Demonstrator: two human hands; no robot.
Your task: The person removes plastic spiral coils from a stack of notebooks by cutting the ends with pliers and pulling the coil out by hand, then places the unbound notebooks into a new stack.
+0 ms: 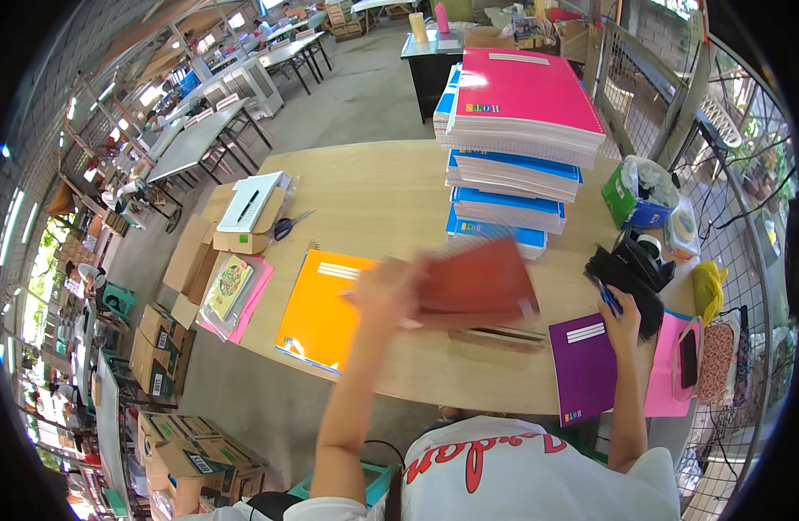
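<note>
My left hand, smeared by motion, grips the left side of a reddish-brown notebook, which is blurred and seems raised above the table. Left of it, an orange notebook lies flat on blue-edged sheets. Beneath the brown one, a brownish flat item shows in part. My right hand is closed around a small dark-blue tool whose kind I cannot make out, over the top of a purple notebook. A black fuzzy cloth or pouch lies right beside that hand.
Tall stacks of spiral notebooks stand at the back right of the table. Scissors, a white pad with a pen and an open carton are at the left. A green-blue box stands near the wire mesh.
</note>
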